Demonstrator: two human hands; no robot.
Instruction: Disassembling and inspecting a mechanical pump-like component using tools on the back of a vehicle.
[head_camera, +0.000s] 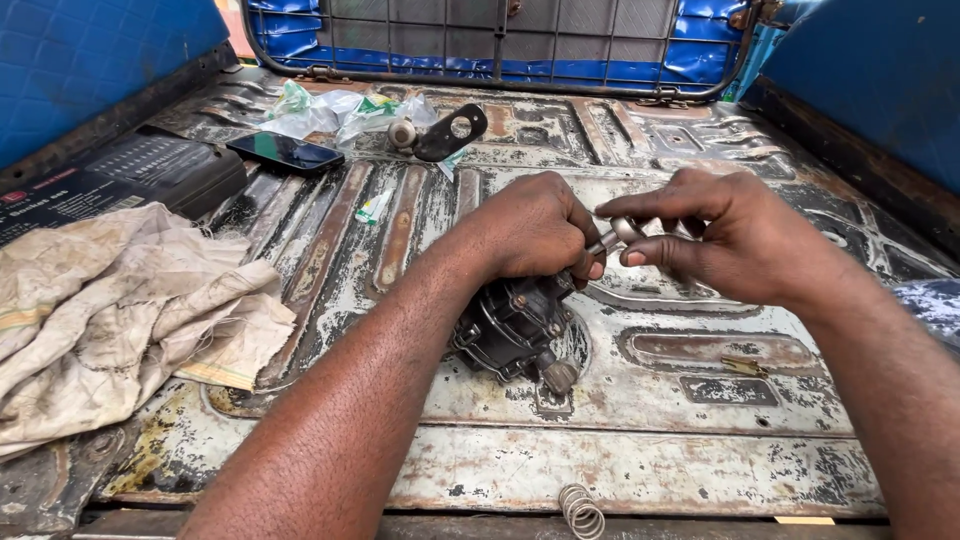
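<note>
While beside rag (120, 300): phone (284, 152), spring (582, 511).

Rusty ribbed metal truck bed (640, 470), blue side walls (80, 60), wire-mesh tailgate (500, 40), daylight.

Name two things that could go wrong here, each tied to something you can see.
The small metal part pinched in the right hand could slip and roll into the ribbed floor's grooves. The spring lies at the near edge and could easily be knocked off. The left hand grips the dark housing.

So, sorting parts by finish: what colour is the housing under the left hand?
Dark grey to black, ribbed housing, under the left hand; head view.
</note>
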